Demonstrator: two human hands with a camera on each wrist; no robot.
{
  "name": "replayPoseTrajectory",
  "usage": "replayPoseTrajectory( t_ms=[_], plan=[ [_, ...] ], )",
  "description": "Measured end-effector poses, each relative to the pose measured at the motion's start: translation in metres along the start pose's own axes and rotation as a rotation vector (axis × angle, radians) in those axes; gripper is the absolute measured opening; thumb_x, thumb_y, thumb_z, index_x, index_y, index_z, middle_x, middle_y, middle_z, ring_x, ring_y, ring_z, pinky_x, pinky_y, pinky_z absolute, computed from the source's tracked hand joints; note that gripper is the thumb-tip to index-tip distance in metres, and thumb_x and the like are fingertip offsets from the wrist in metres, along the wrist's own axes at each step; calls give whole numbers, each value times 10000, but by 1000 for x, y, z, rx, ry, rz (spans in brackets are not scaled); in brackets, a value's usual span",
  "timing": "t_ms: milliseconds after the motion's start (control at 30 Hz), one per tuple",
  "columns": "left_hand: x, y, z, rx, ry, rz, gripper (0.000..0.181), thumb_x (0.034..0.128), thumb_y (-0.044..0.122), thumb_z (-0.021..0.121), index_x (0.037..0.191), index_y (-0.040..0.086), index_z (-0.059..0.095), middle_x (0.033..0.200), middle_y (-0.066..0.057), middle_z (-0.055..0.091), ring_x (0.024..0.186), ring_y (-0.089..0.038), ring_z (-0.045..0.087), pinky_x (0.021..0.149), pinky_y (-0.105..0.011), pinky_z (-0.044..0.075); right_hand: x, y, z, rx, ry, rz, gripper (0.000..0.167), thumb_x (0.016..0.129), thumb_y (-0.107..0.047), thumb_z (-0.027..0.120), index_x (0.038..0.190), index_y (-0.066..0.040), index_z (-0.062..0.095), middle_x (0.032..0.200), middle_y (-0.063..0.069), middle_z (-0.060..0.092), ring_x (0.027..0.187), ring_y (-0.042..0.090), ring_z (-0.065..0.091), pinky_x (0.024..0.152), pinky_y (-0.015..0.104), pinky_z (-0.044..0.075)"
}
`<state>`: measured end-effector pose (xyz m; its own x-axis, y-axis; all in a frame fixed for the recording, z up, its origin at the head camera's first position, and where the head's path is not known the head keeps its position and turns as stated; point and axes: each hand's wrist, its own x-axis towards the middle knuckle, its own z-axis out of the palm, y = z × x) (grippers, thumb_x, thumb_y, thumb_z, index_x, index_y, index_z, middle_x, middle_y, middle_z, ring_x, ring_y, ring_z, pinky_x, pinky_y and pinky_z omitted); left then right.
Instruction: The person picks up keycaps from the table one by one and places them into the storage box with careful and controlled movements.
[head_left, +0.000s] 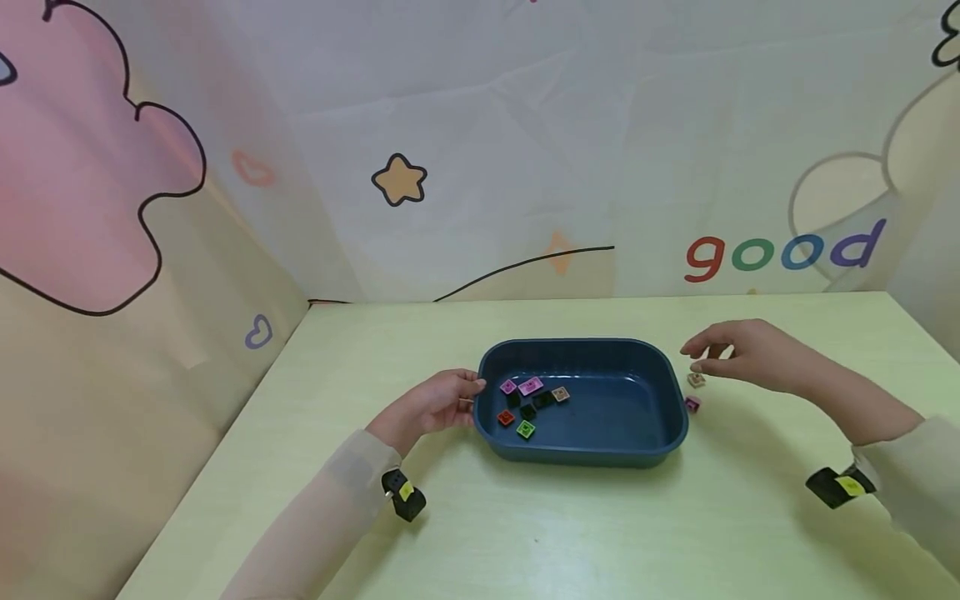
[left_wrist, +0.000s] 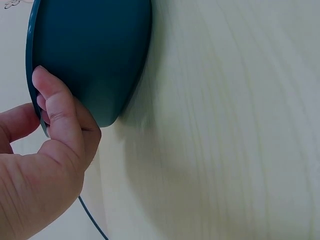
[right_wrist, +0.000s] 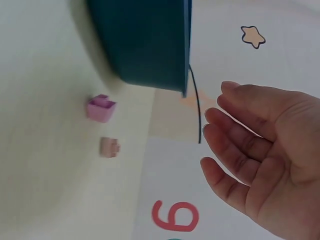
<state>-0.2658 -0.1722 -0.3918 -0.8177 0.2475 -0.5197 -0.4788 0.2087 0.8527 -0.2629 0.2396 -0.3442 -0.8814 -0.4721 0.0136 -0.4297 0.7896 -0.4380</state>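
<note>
A dark blue rectangular plastic tray (head_left: 592, 457) stands on the table. My left hand (head_left: 438, 402) grips its left rim, the thumb at the edge and the fingers curled against the outer wall, as the left wrist view shows. My right hand (head_left: 757, 358) hovers just beyond the tray's right side with loosely bent fingers and nothing between them. Under its fingertips lies a small beige toy brick (head_left: 696, 380). A purple-pink brick (head_left: 692, 404) lies nearer the tray wall; both bricks also show in the right wrist view, apart from the hand.
Several small bricks lie in the left part of the tray, among them a green one (head_left: 526, 429), a red one (head_left: 506, 417), a beige one (head_left: 561, 394) and a pink one (head_left: 531, 386). A printed cloth (head_left: 480, 125) hangs behind the pale table (head_left: 525, 533).
</note>
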Motion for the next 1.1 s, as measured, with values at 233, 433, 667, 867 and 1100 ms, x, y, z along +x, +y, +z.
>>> replayPoseTrajectory(
  t_ms=[233,433,667,867,1100],
  plan=[
    [-1,0,0,-1,1,-5,162,1097,160,451,1204,47,496,847,-16,546,714,-129,525,605,-166,508,-10,15,19,33,-30,7,306,924,-106,732,1207,5,701,1060,95,751,907,155,632,680,198,533],
    [-1,0,0,-3,-6,-2,182,1096,159,454,1221,36,499,846,-17,552,703,-125,526,596,-164,509,-11,24,33,14,-48,-34,354,885,-84,767,1215,16,688,1148,147,738,968,202,634,735,236,544],
    [-1,0,0,-13,-4,-3,155,1096,160,455,1196,50,500,828,-10,554,680,-118,527,583,-161,507,-5,26,42,-143,-65,-104,335,838,-22,797,1156,32,707,1125,174,737,987,319,699,847,459,616],
    [0,-1,0,-18,-9,2,143,1095,156,454,1180,51,501,812,-6,554,660,-112,530,572,-162,509,-1,22,42,-278,-78,-129,308,800,-2,826,1096,5,740,1075,155,748,1003,368,717,856,514,614],
    [1,-1,0,-16,11,-19,184,1093,163,466,1228,42,501,843,-18,561,686,-124,535,578,-163,517,5,22,44,-295,-136,-127,289,799,-29,836,1077,-19,759,1038,121,767,946,309,731,831,472,629]
  ],
)
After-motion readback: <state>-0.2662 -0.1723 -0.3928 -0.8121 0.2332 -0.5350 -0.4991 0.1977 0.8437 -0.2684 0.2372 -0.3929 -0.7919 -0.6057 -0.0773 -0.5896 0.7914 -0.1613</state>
